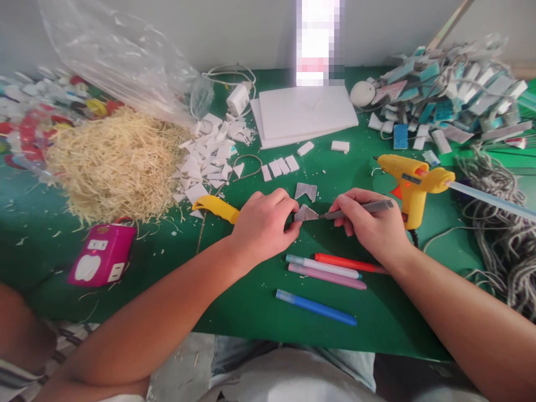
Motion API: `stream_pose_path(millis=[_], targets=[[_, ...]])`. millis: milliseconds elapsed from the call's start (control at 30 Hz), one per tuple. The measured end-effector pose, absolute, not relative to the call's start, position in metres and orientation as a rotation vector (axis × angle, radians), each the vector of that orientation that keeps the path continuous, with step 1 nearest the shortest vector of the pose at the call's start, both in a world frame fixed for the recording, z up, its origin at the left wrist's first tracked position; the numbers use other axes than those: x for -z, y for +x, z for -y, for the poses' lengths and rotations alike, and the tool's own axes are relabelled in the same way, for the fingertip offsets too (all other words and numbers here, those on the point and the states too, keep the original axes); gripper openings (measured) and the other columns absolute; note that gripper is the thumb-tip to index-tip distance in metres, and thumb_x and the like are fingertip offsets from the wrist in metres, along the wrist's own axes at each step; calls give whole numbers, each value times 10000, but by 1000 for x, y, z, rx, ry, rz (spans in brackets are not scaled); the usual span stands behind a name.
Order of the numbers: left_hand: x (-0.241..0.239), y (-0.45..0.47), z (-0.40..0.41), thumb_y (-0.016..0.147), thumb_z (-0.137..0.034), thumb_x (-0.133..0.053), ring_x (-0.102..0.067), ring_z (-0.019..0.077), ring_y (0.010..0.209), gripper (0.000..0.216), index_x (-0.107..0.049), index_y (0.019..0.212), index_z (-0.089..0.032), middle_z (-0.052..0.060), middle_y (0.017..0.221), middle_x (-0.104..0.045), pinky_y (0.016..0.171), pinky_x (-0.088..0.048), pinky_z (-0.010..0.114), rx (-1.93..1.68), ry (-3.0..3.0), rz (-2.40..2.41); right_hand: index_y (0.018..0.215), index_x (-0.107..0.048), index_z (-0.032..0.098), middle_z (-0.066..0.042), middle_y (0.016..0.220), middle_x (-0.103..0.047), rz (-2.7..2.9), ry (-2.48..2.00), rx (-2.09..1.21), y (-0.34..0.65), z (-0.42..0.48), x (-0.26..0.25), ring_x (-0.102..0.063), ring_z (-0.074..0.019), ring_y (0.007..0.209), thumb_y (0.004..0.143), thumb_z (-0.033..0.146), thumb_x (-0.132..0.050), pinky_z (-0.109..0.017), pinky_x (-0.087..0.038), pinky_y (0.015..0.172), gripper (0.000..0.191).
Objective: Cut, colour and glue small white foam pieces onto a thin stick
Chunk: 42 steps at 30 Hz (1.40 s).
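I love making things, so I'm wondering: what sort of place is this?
Probably a craft workshop, or at least a craft table. There's a yellow glue gun on the green tabletop, a heap of cut white scraps, and the right hand is holding a gray marker.

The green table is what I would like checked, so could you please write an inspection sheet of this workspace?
Surface: green table, scattered with small scraps.
Job's things: grey marker, its tip by a grey piece; second grey piece just beyond.
Clutter: straw heap, white offcuts, yellow cutter, four pens, magenta box.
Hands: left hand pinches the grey piece; right hand holds the grey marker.
Cables: black cord at the glue gun; white cable beside the white adapter.
Surroundings: grey wall behind; striped cloth at lower left.
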<state>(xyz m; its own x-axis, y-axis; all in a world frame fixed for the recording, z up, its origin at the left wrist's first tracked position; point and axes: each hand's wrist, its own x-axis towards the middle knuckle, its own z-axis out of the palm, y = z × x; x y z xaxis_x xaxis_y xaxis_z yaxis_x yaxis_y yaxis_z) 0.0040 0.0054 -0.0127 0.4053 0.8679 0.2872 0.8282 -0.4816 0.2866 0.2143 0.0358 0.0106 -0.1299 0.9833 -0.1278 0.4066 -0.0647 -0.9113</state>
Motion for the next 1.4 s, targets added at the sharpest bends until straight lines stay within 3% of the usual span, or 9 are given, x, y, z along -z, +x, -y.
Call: stream_pose_path(millis=[1233,1400], targets=[[14,3,-6,894,-194,-599,-645,176,731,74,-663,917,-165,34,895,-698,673,-420,304,-662,2576,-1516,621,-676,202,16,478,-583,1610,-1498,-1130,216,-36,-8,-447,-93,391,824,346,-612,-235,-322,390,257],[14,3,-5,894,-197,-601,-646,177,744,71,-664,917,-172,31,913,-696,683,-420,310,-620,2554,-1530,716,-717,191,-1,547,-650,1608,-1408,-1233,217,-34,-5,-516,-101,422,862,434,-671,-231,-408,423,288]])
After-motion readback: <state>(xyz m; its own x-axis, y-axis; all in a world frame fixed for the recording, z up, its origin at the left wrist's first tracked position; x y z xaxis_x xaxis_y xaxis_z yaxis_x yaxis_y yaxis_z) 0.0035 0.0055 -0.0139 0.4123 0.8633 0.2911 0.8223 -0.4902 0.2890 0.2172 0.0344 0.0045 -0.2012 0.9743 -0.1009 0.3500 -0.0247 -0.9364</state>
